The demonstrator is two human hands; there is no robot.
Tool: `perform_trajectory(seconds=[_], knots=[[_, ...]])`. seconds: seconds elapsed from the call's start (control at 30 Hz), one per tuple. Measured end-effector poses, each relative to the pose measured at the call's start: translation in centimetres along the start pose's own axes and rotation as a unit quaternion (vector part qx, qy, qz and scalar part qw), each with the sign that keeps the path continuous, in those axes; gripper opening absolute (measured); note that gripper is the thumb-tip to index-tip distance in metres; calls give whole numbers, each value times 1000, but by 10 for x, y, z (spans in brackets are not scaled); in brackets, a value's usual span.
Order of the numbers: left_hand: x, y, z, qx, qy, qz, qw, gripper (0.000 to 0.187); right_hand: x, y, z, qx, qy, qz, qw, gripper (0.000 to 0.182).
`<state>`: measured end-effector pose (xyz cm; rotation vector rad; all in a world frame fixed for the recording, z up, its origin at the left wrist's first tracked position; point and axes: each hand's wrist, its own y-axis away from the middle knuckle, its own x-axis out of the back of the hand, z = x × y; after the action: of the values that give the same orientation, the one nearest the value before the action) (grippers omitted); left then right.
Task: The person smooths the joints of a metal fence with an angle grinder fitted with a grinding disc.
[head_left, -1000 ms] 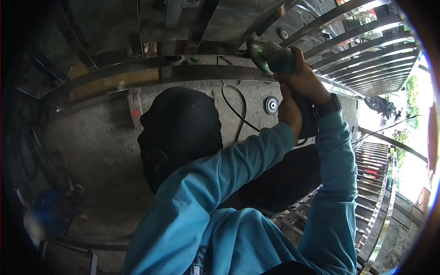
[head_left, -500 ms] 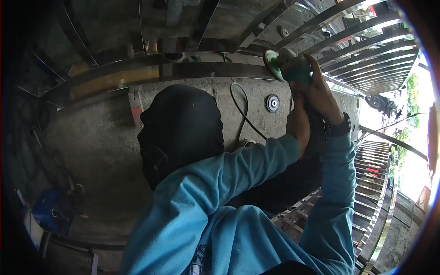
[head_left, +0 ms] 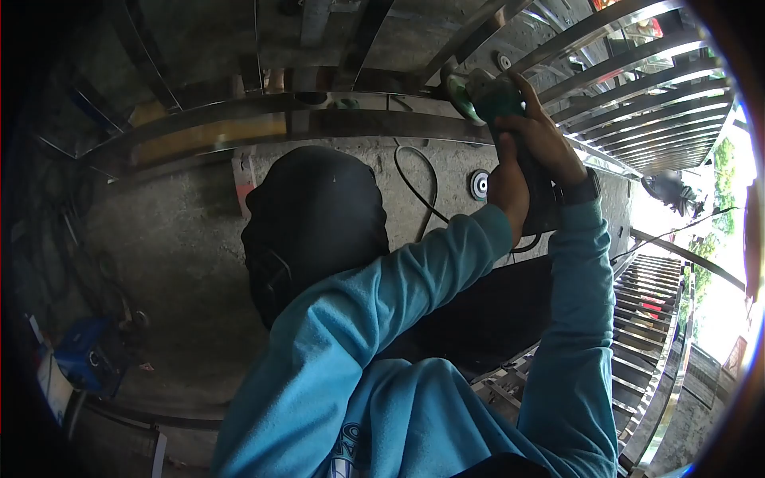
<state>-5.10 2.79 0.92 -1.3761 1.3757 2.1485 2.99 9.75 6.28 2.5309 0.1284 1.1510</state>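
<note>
Both my hands are closed on a green angle grinder (head_left: 496, 102). My right hand (head_left: 550, 139), with a dark watch at its wrist, wraps the body near the head. Lower down, my left hand (head_left: 510, 187) grips the dark rear part. The grinder's round disc (head_left: 460, 95) is tilted on edge and overlaps the shiny metal rails (head_left: 382, 122) of a frame. From below the hands a black cord (head_left: 526, 245) curves away.
My dark-clad knee (head_left: 315, 223) rises at centre left. On the concrete floor lie a round disc (head_left: 479, 185) and a looped cable (head_left: 434, 179). Barred metal frames (head_left: 637, 95) stand at right. A blue machine (head_left: 89, 357) sits at lower left.
Both hands and the grinder have shifted left and slightly up along the rails. The disc has turned more edge-on. The view has moved slightly.
</note>
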Motion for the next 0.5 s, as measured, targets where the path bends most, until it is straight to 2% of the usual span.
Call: perform_trajectory(seconds=[0.17, 0.4, 0.5], knots=[[-5, 14, 20, 1, -8, 2, 1000, 85, -4, -6, -3, -5, -26, -2, 1000, 86], [0, 8, 17, -3, -26, -1, 1000, 83, -5, -8, 0, -19, -26, 7, 999, 85], [2, 9, 14, 8, -34, 0, 999, 83, -7, -4, 4, 19, -21, 14, 1000, 85]])
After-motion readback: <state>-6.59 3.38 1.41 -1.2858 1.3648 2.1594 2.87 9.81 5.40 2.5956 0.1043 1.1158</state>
